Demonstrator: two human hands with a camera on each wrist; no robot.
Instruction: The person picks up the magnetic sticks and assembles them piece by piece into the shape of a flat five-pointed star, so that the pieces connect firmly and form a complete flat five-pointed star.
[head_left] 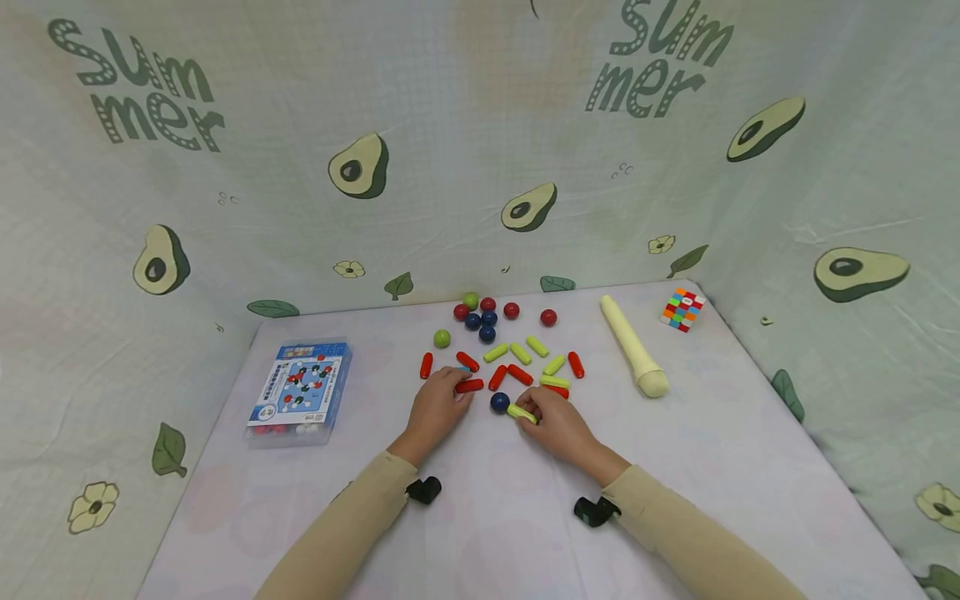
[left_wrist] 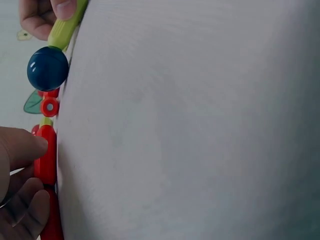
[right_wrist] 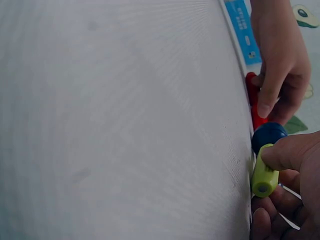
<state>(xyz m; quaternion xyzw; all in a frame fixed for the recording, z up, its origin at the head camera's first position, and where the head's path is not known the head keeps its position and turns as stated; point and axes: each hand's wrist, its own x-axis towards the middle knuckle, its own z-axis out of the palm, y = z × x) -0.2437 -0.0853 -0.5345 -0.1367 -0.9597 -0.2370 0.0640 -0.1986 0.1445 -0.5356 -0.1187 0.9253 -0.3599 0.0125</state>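
My left hand (head_left: pixel 437 410) pinches a red toy rod (head_left: pixel 470 386), its thumb lying along the rod in the left wrist view. A second red rod (left_wrist: pixel 52 215) lies end to end beside those fingers. With thumb and fingers my right hand (head_left: pixel 558 425) holds a yellow-green rod (head_left: pixel 522 413). One end of that rod meets a dark blue ball (head_left: pixel 500 403), which sits between the two hands; in the right wrist view they appear to touch. Just beyond the hands, several loose red rods (head_left: pixel 520 374) and yellow-green rods (head_left: pixel 521 354) are scattered on the table.
Toward the back stand several red, blue and green balls (head_left: pixel 487 334). A boxed set (head_left: pixel 302 392) lies at left. To the right are a long pale-yellow tube (head_left: pixel 633 346) and a colourful puzzle cube (head_left: pixel 682 310). A printed cloth backdrop (head_left: pixel 442 250) rises behind the table.
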